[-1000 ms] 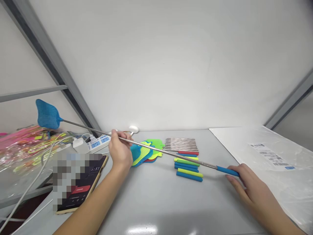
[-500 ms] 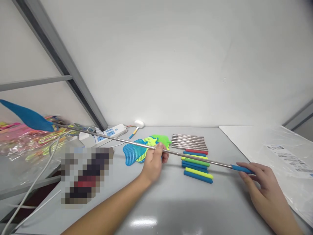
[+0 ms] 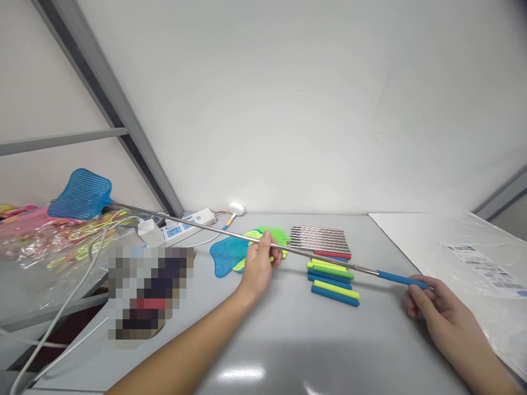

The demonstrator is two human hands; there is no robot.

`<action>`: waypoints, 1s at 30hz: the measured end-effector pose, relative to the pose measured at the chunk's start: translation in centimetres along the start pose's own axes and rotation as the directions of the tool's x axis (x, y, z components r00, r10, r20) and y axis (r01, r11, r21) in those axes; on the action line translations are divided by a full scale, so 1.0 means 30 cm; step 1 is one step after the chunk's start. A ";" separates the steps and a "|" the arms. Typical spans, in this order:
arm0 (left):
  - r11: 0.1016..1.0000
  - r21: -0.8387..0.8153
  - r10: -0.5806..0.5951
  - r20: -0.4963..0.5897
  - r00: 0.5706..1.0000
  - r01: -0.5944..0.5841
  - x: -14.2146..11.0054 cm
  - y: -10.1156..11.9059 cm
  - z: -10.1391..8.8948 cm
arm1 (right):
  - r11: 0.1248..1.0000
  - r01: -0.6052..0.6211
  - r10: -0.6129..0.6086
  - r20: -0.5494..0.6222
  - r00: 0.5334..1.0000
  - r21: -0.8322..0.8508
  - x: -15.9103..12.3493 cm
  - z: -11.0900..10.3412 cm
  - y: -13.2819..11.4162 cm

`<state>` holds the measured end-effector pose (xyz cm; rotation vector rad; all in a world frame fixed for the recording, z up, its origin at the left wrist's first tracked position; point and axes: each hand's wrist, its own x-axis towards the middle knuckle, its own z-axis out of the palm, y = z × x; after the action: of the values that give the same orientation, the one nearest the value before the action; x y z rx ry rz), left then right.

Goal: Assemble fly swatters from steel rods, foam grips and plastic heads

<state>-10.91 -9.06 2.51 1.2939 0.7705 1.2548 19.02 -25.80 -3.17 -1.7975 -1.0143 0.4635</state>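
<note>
A long fly swatter stretches across the view: blue mesh head [image 3: 81, 194] at the far left, thin steel rod [image 3: 185, 224], blue foam grip [image 3: 401, 280] at the right. My left hand [image 3: 260, 264] is closed around the rod near its middle. My right hand [image 3: 434, 308] pinches the end of the blue grip. Under the rod lie loose swatter heads in blue and green [image 3: 241, 250], a row of bare steel rods [image 3: 319, 237] and a stack of foam-gripped handles [image 3: 333, 277].
A white power strip [image 3: 181, 226] with a plugged charger sits at the back left, cables trailing down. A phone [image 3: 144, 291] lies at the left. Packed colourful swatters in plastic [image 3: 37, 236] are at far left. A plastic-wrapped white sheet [image 3: 461, 252] covers the right.
My left hand slid rightward along the rod towards its middle. The blue head swung down and blurred, then came back up at the far left. My right hand shifted right on the grip.
</note>
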 end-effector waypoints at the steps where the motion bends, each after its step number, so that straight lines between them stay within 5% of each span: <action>1: 1.000 0.013 0.007 0.018 1.000 -0.007 -0.001 0.001 0.001 | 1.000 -0.002 0.003 0.019 1.000 -0.014 0.002 -0.002 0.012; 13: 0.988 0.135 0.054 0.180 0.982 -0.079 -0.019 0.004 0.003 | 0.987 -0.010 0.058 0.302 0.952 -0.158 -0.030 -0.011 -0.029; 18: 0.970 0.242 -0.075 0.391 0.918 -0.024 -0.080 -0.012 0.039 | 0.980 0.054 0.029 0.405 0.914 -0.191 -0.035 -0.005 -0.048; 30: 0.949 0.316 -0.165 0.524 0.836 -0.011 -0.128 -0.029 0.063 | 0.970 0.167 -0.055 0.504 0.862 -0.179 -0.075 0.045 -0.133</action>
<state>-9.78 -13.06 1.19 1.7521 0.6030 0.6464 15.05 -26.18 -0.53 -1.8367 -1.5707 0.7963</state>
